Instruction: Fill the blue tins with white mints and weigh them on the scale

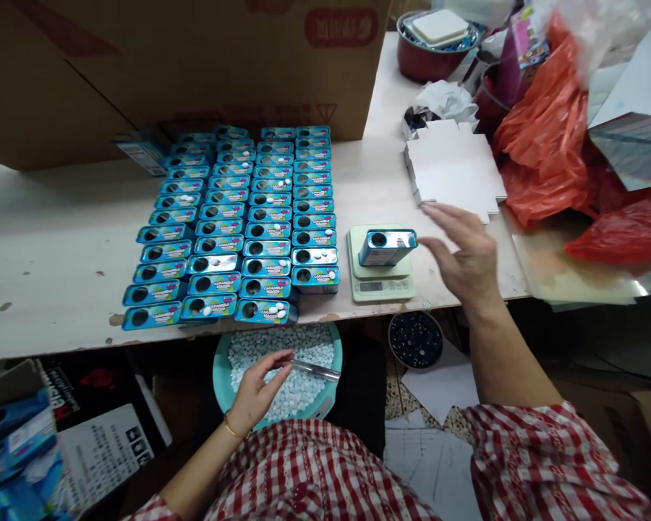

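Note:
My right hand [464, 253] hovers open, fingers spread, just right of a blue tin [386, 247] that lies on a small white scale [380, 278]. My left hand [257, 391] is low over my lap, fingers pinched on a metal tool like tweezers [315, 370], above a teal bowl [220, 376] full of small white candies [298, 354]. Several rows of matching blue tins [239, 224], each with a round hole in its top, cover the white table [48, 253] left of the scale. A few tins have white candies lying on them.
A large cardboard box [195, 58] stands at the back. Flat white card blanks [456, 170] lie right of the scale, with red plastic bags [564, 152] and a red pot [428, 51] beyond. A small dark bowl [415, 339] sits below the table edge. More blue tins [11, 441] lie at lower left.

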`<state>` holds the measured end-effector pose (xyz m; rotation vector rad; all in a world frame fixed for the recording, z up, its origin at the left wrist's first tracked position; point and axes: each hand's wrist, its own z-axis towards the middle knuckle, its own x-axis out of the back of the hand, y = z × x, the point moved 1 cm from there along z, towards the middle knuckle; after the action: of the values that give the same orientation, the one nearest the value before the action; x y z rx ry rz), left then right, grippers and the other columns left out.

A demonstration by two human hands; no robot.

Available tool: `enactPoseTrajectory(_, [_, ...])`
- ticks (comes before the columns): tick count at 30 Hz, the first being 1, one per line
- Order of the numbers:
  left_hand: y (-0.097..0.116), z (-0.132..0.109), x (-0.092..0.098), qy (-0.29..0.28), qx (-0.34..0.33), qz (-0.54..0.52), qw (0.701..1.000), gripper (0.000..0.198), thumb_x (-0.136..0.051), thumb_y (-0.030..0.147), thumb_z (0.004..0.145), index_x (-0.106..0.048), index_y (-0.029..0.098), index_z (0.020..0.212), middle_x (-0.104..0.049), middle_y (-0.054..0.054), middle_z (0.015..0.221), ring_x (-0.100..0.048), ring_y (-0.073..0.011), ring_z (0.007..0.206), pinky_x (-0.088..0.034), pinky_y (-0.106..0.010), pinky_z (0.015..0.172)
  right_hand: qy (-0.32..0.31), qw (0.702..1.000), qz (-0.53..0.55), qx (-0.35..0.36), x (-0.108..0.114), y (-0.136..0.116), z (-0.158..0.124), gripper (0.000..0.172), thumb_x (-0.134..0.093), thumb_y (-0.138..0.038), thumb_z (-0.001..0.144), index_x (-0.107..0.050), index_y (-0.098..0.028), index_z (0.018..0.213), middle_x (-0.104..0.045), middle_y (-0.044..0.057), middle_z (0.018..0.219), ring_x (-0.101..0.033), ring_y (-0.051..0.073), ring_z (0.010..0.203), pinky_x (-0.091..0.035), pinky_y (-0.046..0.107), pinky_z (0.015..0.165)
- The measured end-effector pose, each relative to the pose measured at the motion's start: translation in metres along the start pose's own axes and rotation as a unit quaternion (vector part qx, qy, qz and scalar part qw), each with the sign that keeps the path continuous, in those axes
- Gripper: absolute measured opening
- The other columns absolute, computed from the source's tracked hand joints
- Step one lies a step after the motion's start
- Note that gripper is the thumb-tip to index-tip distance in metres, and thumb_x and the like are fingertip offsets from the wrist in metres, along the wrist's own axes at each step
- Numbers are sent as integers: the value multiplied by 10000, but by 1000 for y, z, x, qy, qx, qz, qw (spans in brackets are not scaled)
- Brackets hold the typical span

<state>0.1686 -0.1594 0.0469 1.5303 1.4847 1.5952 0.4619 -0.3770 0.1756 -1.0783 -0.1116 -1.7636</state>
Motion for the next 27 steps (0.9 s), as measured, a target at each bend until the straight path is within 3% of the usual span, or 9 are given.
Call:
enactPoseTrajectory(3, [29,-4,14,19,-34,-2,999,263,-570,341,799,-649,176,988,-699,-79,925,-665,-185,844,-550,-314,788,130,986,40,-98,16,17,-22,239,-509,-267,864,-618,-225,1073,-624,46,1024,-574,181,978,-465,410,883])
enactPoseTrajectory(5, [52,-3,25,38,-68,2,997,256,-565,328,806,-645,182,1001,-695,-78,922,-660,-183,844,-547,-319,793,201,962,75,-166,16,26,-46,220,-491,-291,872,-639,-202,1009,-641,36,913,-606,156,857,-494,373,812])
enactPoseTrajectory(8, [80,5,37,103,-124,18,987,247,-576,297,804,-639,189,1016,-682,-72,953,-645,-181,883,-531,-334,832,231,933,114,-249,2,21,-85,218,-503,-320,858,-653,-177,929,-644,21,787,-610,135,716,-510,324,707])
enactPoseTrajectory(10, [91,12,40,142,-159,33,977,246,-596,278,791,-639,185,1015,-676,-64,954,-638,-174,883,-521,-332,840,163,943,137,-256,-12,3,-108,198,-524,-319,843,-660,-176,841,-651,22,757,-611,140,708,-504,311,693])
enactPoseTrajectory(13, [97,19,37,151,-185,50,970,241,-607,263,783,-641,179,1006,-673,-50,913,-634,-157,839,-520,-313,811,-11,960,198,-197,-37,-38,-136,199,-521,-286,848,-650,-181,739,-655,28,743,-607,141,725,-495,291,691])
enactPoseTrajectory(16, [99,18,33,133,-191,59,971,213,-606,248,785,-644,180,983,-671,-42,878,-630,-151,819,-518,-297,786,-172,951,225,-128,-64,-78,-159,191,-515,-269,862,-646,-184,751,-652,20,748,-591,126,731,-477,260,690])
enactPoseTrajectory(21, [101,11,30,123,-184,51,974,202,-602,245,789,-645,176,974,-671,-44,873,-629,-152,818,-519,-286,766,-388,915,111,-8,-112,-128,-192,178,-493,-272,876,-631,-183,807,-641,25,800,-574,134,765,-438,253,689])
enactPoseTrajectory(24, [98,8,29,110,-175,49,977,203,-595,255,793,-647,169,970,-673,-50,858,-631,-153,805,-528,-281,741,-474,875,81,58,-134,-150,-212,100,-515,-195,847,-606,-178,809,-632,20,798,-571,142,730,-415,253,600])
enactPoseTrajectory(27, [94,5,28,92,-186,61,976,185,-592,227,796,-646,169,964,-675,-51,849,-632,-146,790,-528,-269,730,-487,869,29,86,-148,-161,-231,94,-524,-123,811,-583,-166,870,-622,43,832,-569,181,773,-418,276,583])
